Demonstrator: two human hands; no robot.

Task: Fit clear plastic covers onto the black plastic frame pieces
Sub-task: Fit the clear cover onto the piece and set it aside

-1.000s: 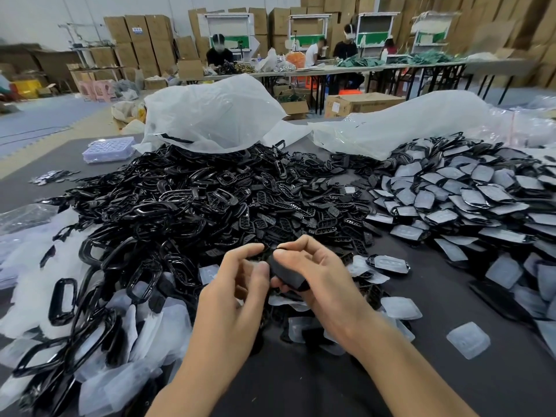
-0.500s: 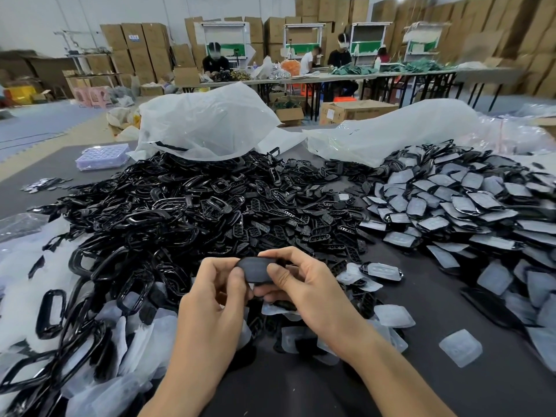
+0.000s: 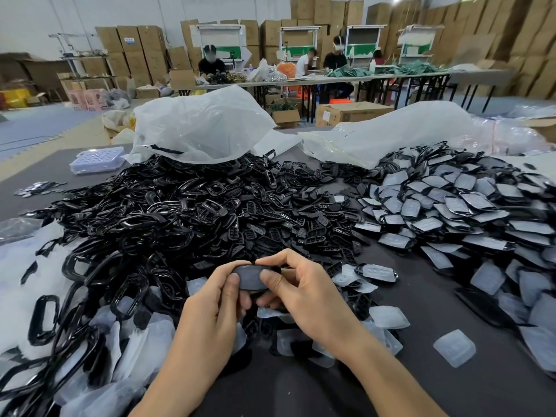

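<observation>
Head view: 2 bare forearms come in from the bottom edge and meet over the dark grey bench (image 3: 427, 302). The left hand (image 3: 215, 299) and right hand (image 3: 304, 288) each set a thumb on the near face of 1 small black plastic frame piece (image 3: 251, 276), with the fingers curled behind it. Each grip is closed on that piece. It is held level between the 2 thumbs, above loose clear plastic covers (image 3: 454, 347). Behind it is the heap of bare black frames (image 3: 180, 212); the covered pieces (image 3: 451, 206) are heaped to the right. At the far edge lie 2 white plastic bags (image 3: 204, 127), contents hidden, and at far left a shallow clear tray box (image 3: 97, 159).
</observation>
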